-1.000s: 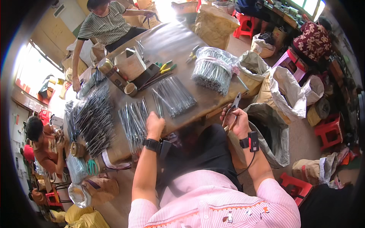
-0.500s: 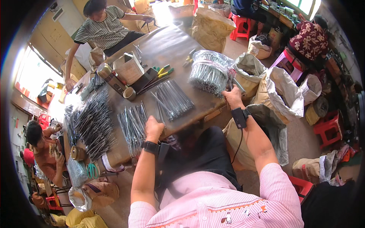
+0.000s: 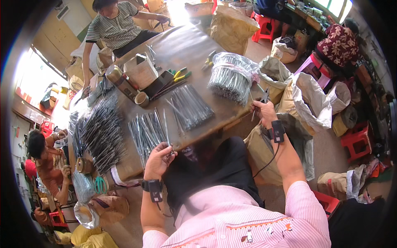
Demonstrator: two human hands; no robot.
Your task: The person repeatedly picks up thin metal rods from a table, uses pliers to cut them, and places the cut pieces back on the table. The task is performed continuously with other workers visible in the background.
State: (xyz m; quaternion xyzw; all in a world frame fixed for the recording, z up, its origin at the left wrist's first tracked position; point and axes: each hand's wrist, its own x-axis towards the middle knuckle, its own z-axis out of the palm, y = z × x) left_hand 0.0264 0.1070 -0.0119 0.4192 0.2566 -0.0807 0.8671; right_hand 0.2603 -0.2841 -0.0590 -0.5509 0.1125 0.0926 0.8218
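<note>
My left hand [image 3: 158, 160] is closed at the near table edge, pinching a thin metal rod [image 3: 166, 126] that points up and away. Beside it lies a loose row of similar rods [image 3: 145, 134]. Off the right table edge, my right hand [image 3: 265, 113] is closed around what looks like a pair of pliers [image 3: 265, 96], mostly hidden by the fingers. A thin rod also shows by those fingers. Just beyond this hand stands a big round bundle of rods [image 3: 229, 84], wrapped in clear plastic. Between my hands, a second row of rods [image 3: 191, 106] lies on the table.
A large heap of dark rods [image 3: 101, 134] covers the table's left side. Behind the rows stand a white box [image 3: 140, 72], a brown cup [image 3: 141, 99] and yellow-handled tools [image 3: 181, 76]. Open sacks [image 3: 304, 99] crowd the right edge. Co-workers sit at far left, left and far right.
My left hand has turned and drawn back toward me, and a rod now stands up from its fingers. My right hand has moved slightly right and nearer, away from the bundle.
</note>
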